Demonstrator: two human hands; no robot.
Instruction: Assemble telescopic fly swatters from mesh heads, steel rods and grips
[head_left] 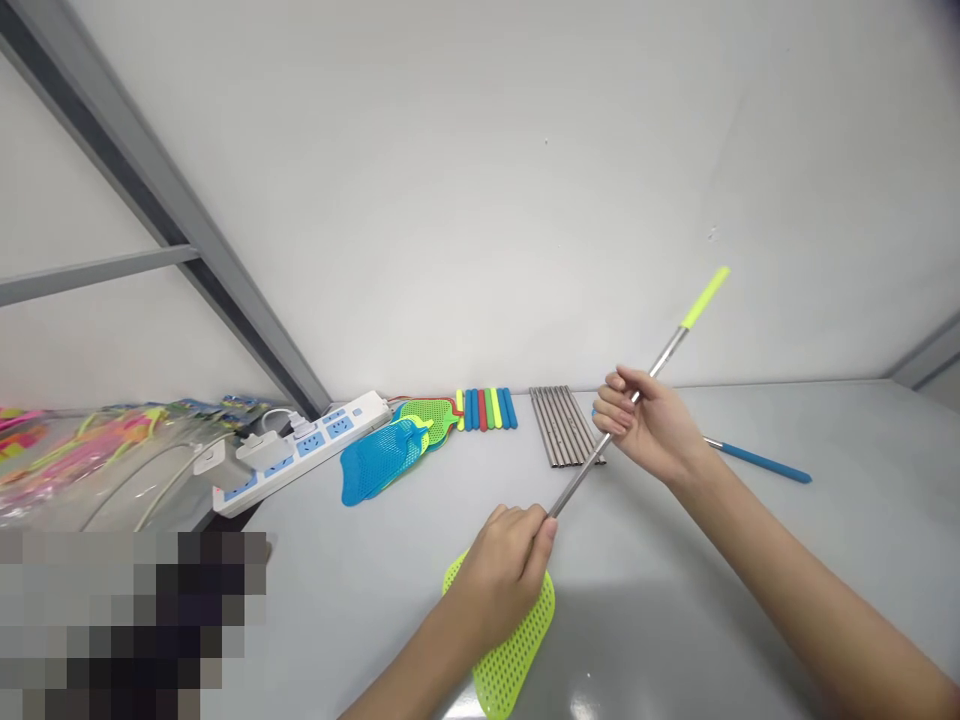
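Note:
A fly swatter (517, 655) with a perforated yellow-green head, a thin metal rod and a yellow-green grip at the far end slants across the middle of the view. My left hand (506, 565) is closed where the head meets the rod and hides that joint. Higher up, the fingers of my right hand (637, 415) wrap around the metal rod, below the grip. Beyond my hands lies a row of metal tubes (562, 428). To their left are several coloured grips (487, 409) side by side.
Stacked swatter heads (390, 455) in blue, green and yellow lie left of the grips. A white power strip (300, 450) with plugs and cables stands further left, near plastic-wrapped items (97, 460). A blue-handled rod (761, 462) rests behind my right forearm. A wall (525, 200) rises behind the table.

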